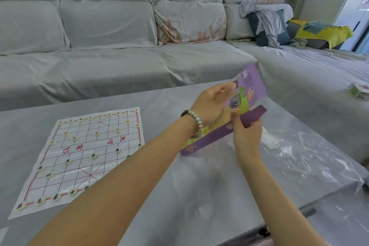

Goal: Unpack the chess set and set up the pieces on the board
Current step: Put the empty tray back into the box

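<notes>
Head view: left arm (127, 175) hides the board's (79, 168) corner; purple box (252, 86) blurred.

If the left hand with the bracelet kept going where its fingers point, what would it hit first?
The raised lid of the purple box: the left hand looks at its edge, though blur hides contact.

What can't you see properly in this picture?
All in the head view:
- Paper board: near right corner hidden under the left arm.
- Purple box: print blurred, partly covered by the left hand and right hand.
- Far-row pieces: characters too small.
- Small box: cut off by the right edge.
</notes>
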`<state>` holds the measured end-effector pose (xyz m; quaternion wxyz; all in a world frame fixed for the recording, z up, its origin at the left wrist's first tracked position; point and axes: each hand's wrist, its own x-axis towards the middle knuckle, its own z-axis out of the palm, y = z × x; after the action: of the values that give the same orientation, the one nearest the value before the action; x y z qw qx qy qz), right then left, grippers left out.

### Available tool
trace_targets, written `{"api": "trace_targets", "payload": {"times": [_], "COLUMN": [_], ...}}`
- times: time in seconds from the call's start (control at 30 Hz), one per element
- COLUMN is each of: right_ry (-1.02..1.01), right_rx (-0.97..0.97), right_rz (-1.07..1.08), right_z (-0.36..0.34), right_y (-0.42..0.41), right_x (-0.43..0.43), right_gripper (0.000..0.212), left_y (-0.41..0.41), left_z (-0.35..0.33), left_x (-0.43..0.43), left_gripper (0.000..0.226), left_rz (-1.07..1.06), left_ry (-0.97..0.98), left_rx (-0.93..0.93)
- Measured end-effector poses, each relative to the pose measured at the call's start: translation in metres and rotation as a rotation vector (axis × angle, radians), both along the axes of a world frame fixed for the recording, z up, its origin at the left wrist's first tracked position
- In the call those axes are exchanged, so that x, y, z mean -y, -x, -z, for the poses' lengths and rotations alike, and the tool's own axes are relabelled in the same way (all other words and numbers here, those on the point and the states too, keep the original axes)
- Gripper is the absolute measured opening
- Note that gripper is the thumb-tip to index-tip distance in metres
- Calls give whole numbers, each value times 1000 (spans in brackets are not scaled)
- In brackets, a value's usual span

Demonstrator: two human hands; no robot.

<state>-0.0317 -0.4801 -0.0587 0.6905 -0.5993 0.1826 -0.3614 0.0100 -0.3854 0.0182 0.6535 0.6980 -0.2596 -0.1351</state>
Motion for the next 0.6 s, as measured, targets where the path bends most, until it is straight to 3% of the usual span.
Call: {"api": "trace_targets", "payload": {"times": [0.1,0.27,0.47,0.6], "right_ry": [40,144,239,287], "right_rx": [96,228,236,226], "right_rz": [32,-33,-187,-134], "right_z": [-4,-19,-28,-37], "right_y": [-2,3,-2,-6], "right_x": [5,3,-4,-10], "right_gripper": [16,42,27,8], "left_y": [-22,-34,-30,-20], "left_z": [13,36,34,30], "left_x": [-17,-49,-76,-82], "left_gripper": [46,60,33,12], "left_rz": [-140,-208,-368,-411], "left_ry": [-67,-32,140,174], "left_rx": [54,38,170,248]}}
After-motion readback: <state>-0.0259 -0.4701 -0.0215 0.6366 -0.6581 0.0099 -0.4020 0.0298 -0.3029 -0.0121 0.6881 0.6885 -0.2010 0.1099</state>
